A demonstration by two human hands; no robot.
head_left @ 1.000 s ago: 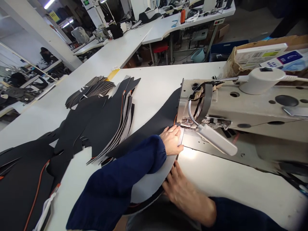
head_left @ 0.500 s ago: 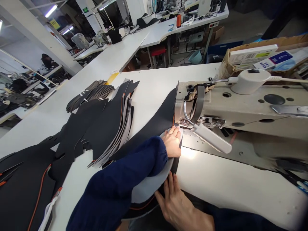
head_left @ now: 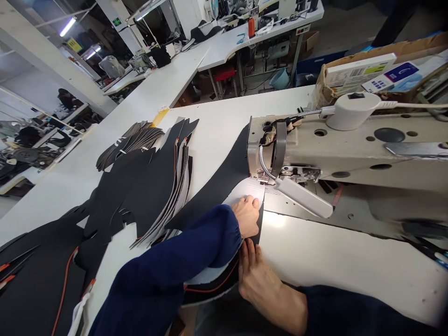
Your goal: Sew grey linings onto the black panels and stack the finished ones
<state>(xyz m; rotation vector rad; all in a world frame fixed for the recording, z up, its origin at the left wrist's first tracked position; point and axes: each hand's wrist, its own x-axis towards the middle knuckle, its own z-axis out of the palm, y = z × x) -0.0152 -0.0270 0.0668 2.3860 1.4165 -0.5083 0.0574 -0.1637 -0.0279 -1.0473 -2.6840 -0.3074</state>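
A black fabric panel (head_left: 224, 170) with a pale grey backing (head_left: 241, 189) runs under the head of a sewing machine (head_left: 290, 149). My left hand (head_left: 247, 217) is closed, its fingers curled on the grey backing just in front of the needle area; the fingertips are partly hidden. Below it my right hand (head_left: 261, 282) lies with fingers stretched out over the panel's black edge, the thumb not clearly seen. Orange piping (head_left: 217, 287) curves along the part of the panel by my left sleeve.
Stacked black panels (head_left: 133, 182) lie to the left, with smaller bundled pieces (head_left: 131, 142) behind. A lamp (head_left: 304, 198) hangs at the machine head. A cardboard box (head_left: 322, 84) stands behind the machine, and scissors (head_left: 434, 254) lie at the far right.
My left hand has drawn back from the needle area and its fingers have curled. My right hand has moved up close to it, its thumb no longer spread. The view has shifted slightly.
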